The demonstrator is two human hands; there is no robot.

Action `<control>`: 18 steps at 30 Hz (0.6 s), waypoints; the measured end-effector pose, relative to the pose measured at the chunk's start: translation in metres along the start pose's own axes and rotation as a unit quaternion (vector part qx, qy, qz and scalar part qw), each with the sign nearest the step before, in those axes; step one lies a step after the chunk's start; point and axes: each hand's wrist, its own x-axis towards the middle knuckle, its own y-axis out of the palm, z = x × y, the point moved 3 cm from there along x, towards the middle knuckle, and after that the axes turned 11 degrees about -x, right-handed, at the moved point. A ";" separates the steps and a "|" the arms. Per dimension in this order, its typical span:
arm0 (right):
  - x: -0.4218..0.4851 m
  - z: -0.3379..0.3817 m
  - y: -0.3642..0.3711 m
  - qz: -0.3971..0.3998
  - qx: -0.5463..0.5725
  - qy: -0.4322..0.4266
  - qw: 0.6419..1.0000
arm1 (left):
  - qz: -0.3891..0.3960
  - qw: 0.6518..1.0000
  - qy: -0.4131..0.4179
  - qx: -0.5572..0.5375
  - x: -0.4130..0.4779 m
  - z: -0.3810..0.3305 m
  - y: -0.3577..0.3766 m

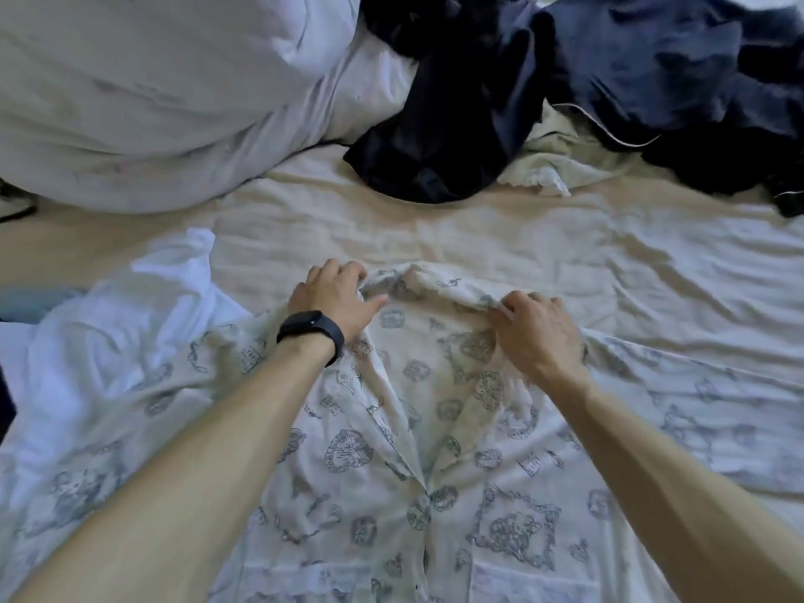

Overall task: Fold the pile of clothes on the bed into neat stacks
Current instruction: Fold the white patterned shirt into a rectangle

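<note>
Smack in the middle of the bed, the printed shirt lies flat. The left hand and right hand each pinch its collar. There's a dark clothes pile at 1 o'clock, a white pillow at 10 and a rumpled white garment at 9.

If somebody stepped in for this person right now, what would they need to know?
The left hand grips the left end of the printed shirt collar; the right hand pinches the collar's right end.
The shirt lies spread front-up on the bed, not yet folded.
The dark clothes lie crumpled at the far side; a white garment lies rumpled to the left.
No folded stack shows in view.
Left to do: fold this shirt, then the rest, and stack them.
</note>
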 end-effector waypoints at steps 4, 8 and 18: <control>0.003 -0.021 -0.005 -0.040 0.078 0.030 0.996 | -0.033 0.998 -0.009 -0.057 0.018 0.007 -0.013; -0.001 -0.031 0.005 0.060 0.187 0.005 0.980 | 0.062 0.990 -0.007 -0.127 0.023 0.017 -0.016; -0.011 -0.031 0.011 -0.001 0.101 -0.054 0.993 | 0.043 0.998 0.033 -0.011 0.009 0.015 -0.003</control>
